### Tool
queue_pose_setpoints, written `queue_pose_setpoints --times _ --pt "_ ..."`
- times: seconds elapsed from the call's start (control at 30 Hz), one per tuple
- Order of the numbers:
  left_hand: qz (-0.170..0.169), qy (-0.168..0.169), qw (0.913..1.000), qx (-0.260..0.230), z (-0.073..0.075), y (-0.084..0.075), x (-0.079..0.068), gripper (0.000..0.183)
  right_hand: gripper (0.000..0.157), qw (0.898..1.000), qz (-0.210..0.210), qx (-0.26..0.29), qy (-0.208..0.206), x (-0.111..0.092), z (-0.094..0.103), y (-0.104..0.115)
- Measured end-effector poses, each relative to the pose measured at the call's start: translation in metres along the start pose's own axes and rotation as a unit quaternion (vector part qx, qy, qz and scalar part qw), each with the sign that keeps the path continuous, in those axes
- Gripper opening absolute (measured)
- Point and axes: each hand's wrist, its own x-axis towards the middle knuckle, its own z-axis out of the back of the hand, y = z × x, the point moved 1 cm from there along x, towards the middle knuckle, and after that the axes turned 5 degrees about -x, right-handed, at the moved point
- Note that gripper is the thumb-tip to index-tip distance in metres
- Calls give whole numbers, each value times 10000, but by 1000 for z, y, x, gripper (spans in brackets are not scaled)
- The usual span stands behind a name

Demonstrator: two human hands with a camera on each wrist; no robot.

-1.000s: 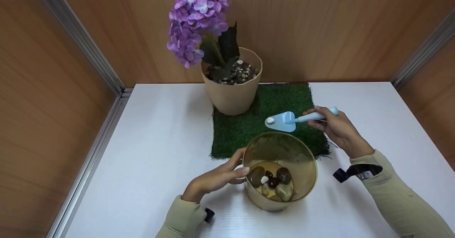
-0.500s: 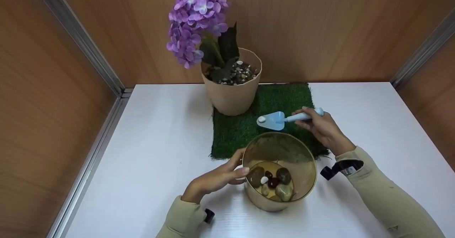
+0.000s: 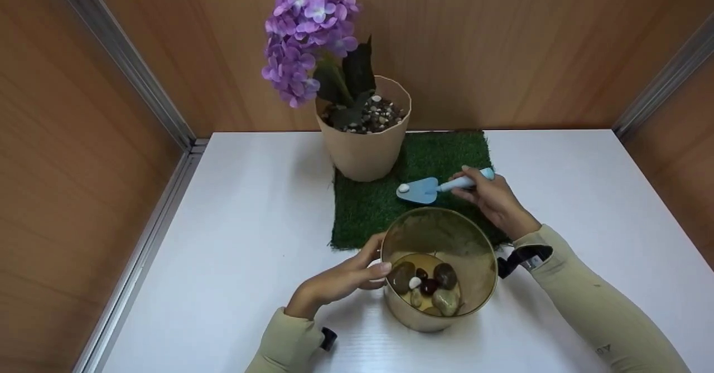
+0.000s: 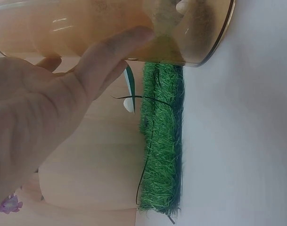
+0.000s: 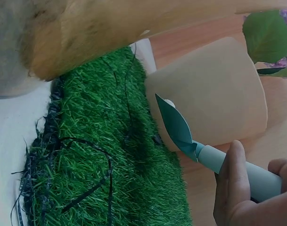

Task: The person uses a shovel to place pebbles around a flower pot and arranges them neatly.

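My right hand (image 3: pixel 496 203) grips the pale handle of a small light-blue trowel (image 3: pixel 421 190), its blade held over the grass mat. Near the blade's tip rides a white pebble (image 3: pixel 404 188), which also shows behind the blade's edge in the right wrist view. Around the left side of an amber see-through container (image 3: pixel 479 272) curls my left hand (image 3: pixel 346 275), thumb at the rim. Inside the container lie several brown, dark and greenish stones (image 3: pixel 445 301) and one white pebble (image 3: pixel 415 282). The left wrist view shows that hand's fingers (image 4: pixel 119 42) against the amber wall.
A beige flowerpot (image 3: pixel 365 153) with purple flowers (image 3: pixel 312 33) and small mixed gravel (image 3: pixel 379 114) stands on the back left of a green grass mat (image 3: pixel 362 217). The mat lies on a white table (image 3: pixel 251 206). Wooden panels (image 3: pixel 502 49) enclose the back and sides.
My right hand has carried the trowel and its white pebble leftward, over the mat towards the flowerpot. The left hand and the container have stayed in place.
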Motion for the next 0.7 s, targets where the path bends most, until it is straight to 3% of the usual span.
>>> queue_pose_setpoints --times 0.33,0.7 --pt "-18 27 10000 -17 0 0 0 64 57 9999 -106 -66 -9 7 -6 -4" --pt "-20 19 10000 -38 1 2 1 65 59 9987 -279 392 -167 15 -10 -9"
